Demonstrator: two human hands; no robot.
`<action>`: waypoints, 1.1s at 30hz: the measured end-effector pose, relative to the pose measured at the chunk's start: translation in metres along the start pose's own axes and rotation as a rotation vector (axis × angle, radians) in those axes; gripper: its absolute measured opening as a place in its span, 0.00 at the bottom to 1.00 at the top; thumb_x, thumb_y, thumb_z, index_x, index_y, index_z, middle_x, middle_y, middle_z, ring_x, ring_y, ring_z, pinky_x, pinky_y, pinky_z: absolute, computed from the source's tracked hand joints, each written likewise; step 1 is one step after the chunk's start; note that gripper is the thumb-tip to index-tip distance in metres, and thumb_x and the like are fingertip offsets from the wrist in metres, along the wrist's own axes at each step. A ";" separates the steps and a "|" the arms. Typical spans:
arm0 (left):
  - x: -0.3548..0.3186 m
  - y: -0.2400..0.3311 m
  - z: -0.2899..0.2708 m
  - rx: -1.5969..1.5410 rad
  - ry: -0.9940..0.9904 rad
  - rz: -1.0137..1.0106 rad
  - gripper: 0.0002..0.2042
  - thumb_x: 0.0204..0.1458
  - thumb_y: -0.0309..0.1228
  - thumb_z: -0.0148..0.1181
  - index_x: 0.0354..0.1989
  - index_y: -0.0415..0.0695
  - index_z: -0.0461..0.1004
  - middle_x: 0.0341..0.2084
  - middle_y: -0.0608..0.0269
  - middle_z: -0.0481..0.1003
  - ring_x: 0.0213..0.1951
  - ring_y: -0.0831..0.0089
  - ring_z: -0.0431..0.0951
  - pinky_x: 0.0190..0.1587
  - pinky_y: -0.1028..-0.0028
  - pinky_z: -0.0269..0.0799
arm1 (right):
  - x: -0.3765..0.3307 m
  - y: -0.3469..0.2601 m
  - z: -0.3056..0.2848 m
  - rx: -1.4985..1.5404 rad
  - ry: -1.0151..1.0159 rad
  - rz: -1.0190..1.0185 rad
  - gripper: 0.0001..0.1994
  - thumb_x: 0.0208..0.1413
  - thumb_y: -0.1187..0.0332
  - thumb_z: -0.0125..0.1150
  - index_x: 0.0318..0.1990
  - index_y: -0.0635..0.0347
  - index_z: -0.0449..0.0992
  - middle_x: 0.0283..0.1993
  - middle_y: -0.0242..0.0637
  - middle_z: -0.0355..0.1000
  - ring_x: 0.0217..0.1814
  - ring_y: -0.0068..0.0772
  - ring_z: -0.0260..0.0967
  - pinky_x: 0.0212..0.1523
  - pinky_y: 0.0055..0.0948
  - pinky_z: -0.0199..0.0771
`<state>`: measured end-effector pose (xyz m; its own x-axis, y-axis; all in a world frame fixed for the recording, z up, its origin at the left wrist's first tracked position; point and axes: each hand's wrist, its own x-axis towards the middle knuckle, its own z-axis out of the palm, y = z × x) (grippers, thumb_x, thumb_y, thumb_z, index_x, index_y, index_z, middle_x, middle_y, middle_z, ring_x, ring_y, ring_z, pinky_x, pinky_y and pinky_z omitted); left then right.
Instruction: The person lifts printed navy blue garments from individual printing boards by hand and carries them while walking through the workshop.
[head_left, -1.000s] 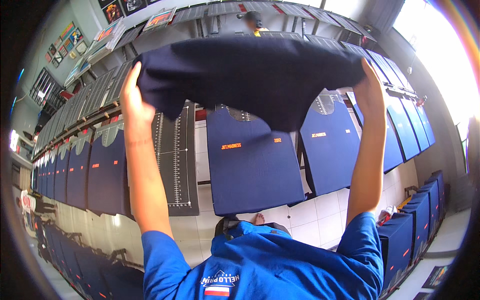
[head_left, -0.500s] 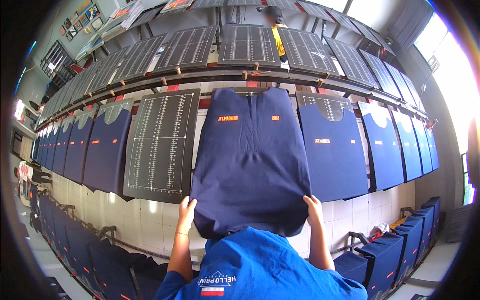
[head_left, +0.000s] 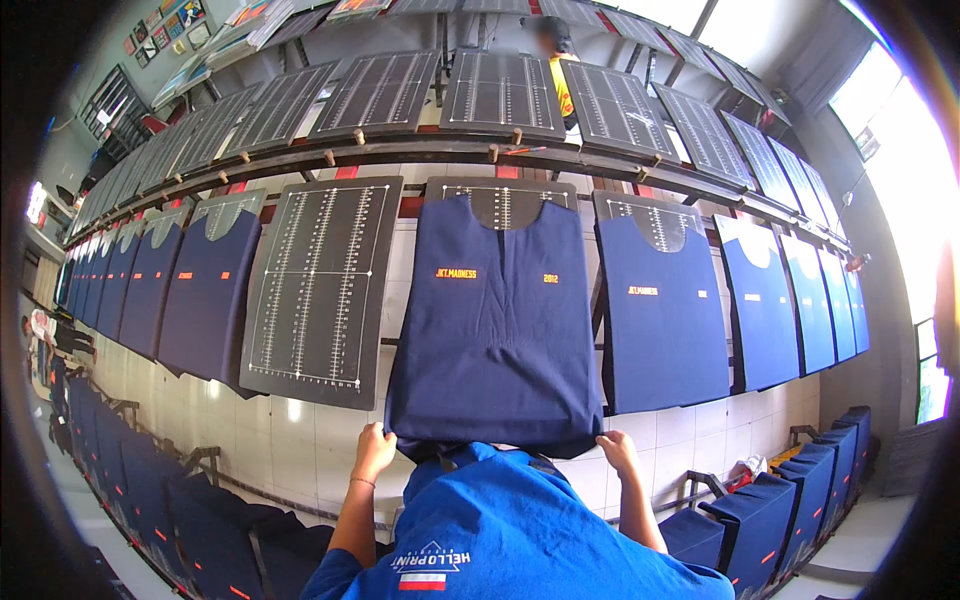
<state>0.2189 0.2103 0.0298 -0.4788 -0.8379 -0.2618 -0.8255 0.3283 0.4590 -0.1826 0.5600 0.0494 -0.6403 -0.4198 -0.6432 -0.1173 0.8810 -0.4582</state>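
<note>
A person's left hand [head_left: 374, 447] and right hand [head_left: 620, 452] each pinch a bottom corner of a navy shirt [head_left: 497, 320] drawn over a black ruled printing board [head_left: 505, 203], the hem just above both hands; to the left of the left hand stands a bare black board [head_left: 320, 285], to the right another navy-covered board [head_left: 663, 310]

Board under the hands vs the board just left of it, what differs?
The centre board wears a navy shirt, only its top showing; the left board is bare, ruled white scales exposed. Left hand and right hand grip the shirt's hem; nobody touches the left board. Both are dark and slanted.
</note>
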 end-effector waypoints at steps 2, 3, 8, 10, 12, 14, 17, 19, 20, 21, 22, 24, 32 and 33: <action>0.016 0.039 -0.010 -0.092 0.060 0.093 0.21 0.51 0.36 0.57 0.50 0.33 0.67 0.46 0.38 0.70 0.50 0.45 0.69 0.54 0.57 0.65 | 0.013 -0.027 0.001 0.147 0.213 -0.161 0.23 0.53 0.57 0.59 0.49 0.68 0.71 0.43 0.43 0.74 0.45 0.37 0.72 0.46 0.34 0.70; 0.028 0.056 -0.014 -0.138 0.137 0.186 0.25 0.52 0.38 0.58 0.54 0.33 0.64 0.49 0.37 0.68 0.53 0.46 0.67 0.57 0.59 0.63 | 0.022 -0.048 0.001 0.221 0.313 -0.247 0.25 0.54 0.54 0.59 0.51 0.69 0.70 0.46 0.47 0.74 0.48 0.40 0.72 0.49 0.36 0.70; 0.122 0.053 0.034 -1.055 -0.215 -0.276 0.42 0.54 0.65 0.40 0.65 0.38 0.54 0.61 0.49 0.60 0.64 0.61 0.58 0.65 0.64 0.52 | 0.104 -0.085 0.009 0.858 -0.018 -0.049 0.37 0.57 0.43 0.50 0.64 0.64 0.55 0.67 0.49 0.53 0.68 0.41 0.53 0.63 0.34 0.56; 0.122 0.045 0.033 -1.436 -0.566 -0.378 0.43 0.55 0.65 0.39 0.63 0.34 0.56 0.59 0.49 0.62 0.60 0.64 0.63 0.62 0.68 0.56 | 0.133 -0.075 0.010 1.043 -0.212 0.190 0.40 0.59 0.40 0.45 0.68 0.62 0.50 0.72 0.48 0.45 0.72 0.40 0.46 0.66 0.33 0.51; 0.104 0.020 0.036 -1.190 -0.421 -0.337 0.39 0.55 0.61 0.45 0.57 0.31 0.63 0.53 0.50 0.69 0.54 0.67 0.69 0.57 0.70 0.62 | 0.116 -0.064 0.020 1.066 -0.286 0.146 0.38 0.61 0.39 0.39 0.66 0.63 0.55 0.68 0.45 0.53 0.67 0.39 0.56 0.64 0.37 0.58; 0.087 0.014 0.033 -0.974 -0.301 -0.238 0.32 0.55 0.52 0.54 0.50 0.29 0.70 0.44 0.53 0.74 0.47 0.70 0.73 0.51 0.72 0.67 | 0.091 -0.036 0.027 1.105 -0.252 0.086 0.33 0.62 0.45 0.44 0.61 0.65 0.62 0.61 0.45 0.63 0.59 0.37 0.66 0.59 0.38 0.65; 0.056 0.021 0.002 -0.949 -0.257 -0.346 0.23 0.52 0.41 0.60 0.44 0.28 0.73 0.38 0.56 0.77 0.40 0.71 0.75 0.46 0.73 0.69 | 0.042 -0.028 0.017 1.051 -0.167 0.077 0.22 0.59 0.58 0.56 0.52 0.70 0.70 0.48 0.44 0.74 0.49 0.35 0.73 0.52 0.34 0.72; 0.059 0.026 -0.020 -1.027 -0.312 -0.414 0.19 0.51 0.36 0.61 0.41 0.29 0.75 0.36 0.56 0.78 0.37 0.70 0.77 0.44 0.71 0.71 | 0.013 -0.050 -0.010 0.882 -0.096 0.171 0.19 0.56 0.62 0.60 0.46 0.72 0.74 0.42 0.43 0.76 0.45 0.33 0.74 0.48 0.32 0.72; 0.061 0.036 -0.036 -1.060 -0.358 -0.417 0.19 0.51 0.35 0.61 0.42 0.30 0.74 0.37 0.55 0.77 0.38 0.69 0.77 0.45 0.70 0.71 | 0.019 -0.045 -0.021 0.668 -0.057 0.148 0.23 0.54 0.59 0.63 0.47 0.73 0.73 0.39 0.40 0.76 0.42 0.32 0.73 0.45 0.31 0.72; 0.067 0.066 -0.069 -1.092 -0.402 -0.415 0.19 0.51 0.35 0.61 0.43 0.30 0.74 0.38 0.55 0.77 0.38 0.68 0.77 0.46 0.69 0.71 | 0.025 -0.042 -0.032 0.457 -0.017 0.122 0.26 0.51 0.56 0.65 0.47 0.74 0.72 0.36 0.38 0.76 0.40 0.31 0.73 0.42 0.31 0.71; 0.081 0.085 -0.090 -1.199 -0.410 -0.382 0.20 0.50 0.35 0.62 0.46 0.30 0.73 0.41 0.54 0.77 0.42 0.67 0.76 0.50 0.68 0.70 | -0.001 -0.100 -0.068 0.365 -0.007 0.009 0.31 0.48 0.52 0.67 0.48 0.76 0.71 0.39 0.42 0.75 0.46 0.34 0.71 0.45 0.33 0.69; 0.120 0.109 -0.116 -1.403 -0.197 -0.267 0.27 0.48 0.40 0.65 0.51 0.31 0.69 0.45 0.53 0.75 0.48 0.67 0.74 0.54 0.67 0.66 | 0.046 -0.126 -0.108 0.464 0.145 -0.228 0.26 0.52 0.57 0.63 0.50 0.72 0.69 0.44 0.41 0.73 0.49 0.35 0.68 0.49 0.34 0.67; 0.205 0.311 -0.290 -1.632 -0.039 0.645 0.12 0.55 0.34 0.60 0.46 0.45 0.73 0.41 0.67 0.75 0.44 0.74 0.74 0.54 0.70 0.65 | 0.007 -0.308 -0.324 1.447 0.131 -0.925 0.13 0.59 0.60 0.57 0.39 0.63 0.73 0.38 0.39 0.75 0.38 0.34 0.74 0.42 0.34 0.74; 0.195 0.317 -0.302 -1.576 -0.033 0.726 0.10 0.55 0.33 0.59 0.44 0.45 0.75 0.40 0.66 0.76 0.44 0.74 0.74 0.54 0.69 0.65 | 0.000 -0.303 -0.342 1.491 0.176 -0.939 0.14 0.59 0.61 0.56 0.40 0.64 0.73 0.39 0.40 0.75 0.39 0.35 0.74 0.44 0.34 0.74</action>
<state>-0.0464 0.0191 0.3811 -0.6115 -0.7097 0.3498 0.5936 -0.1192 0.7959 -0.4064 0.3673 0.3977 -0.8478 -0.5053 0.1611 0.2037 -0.5907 -0.7807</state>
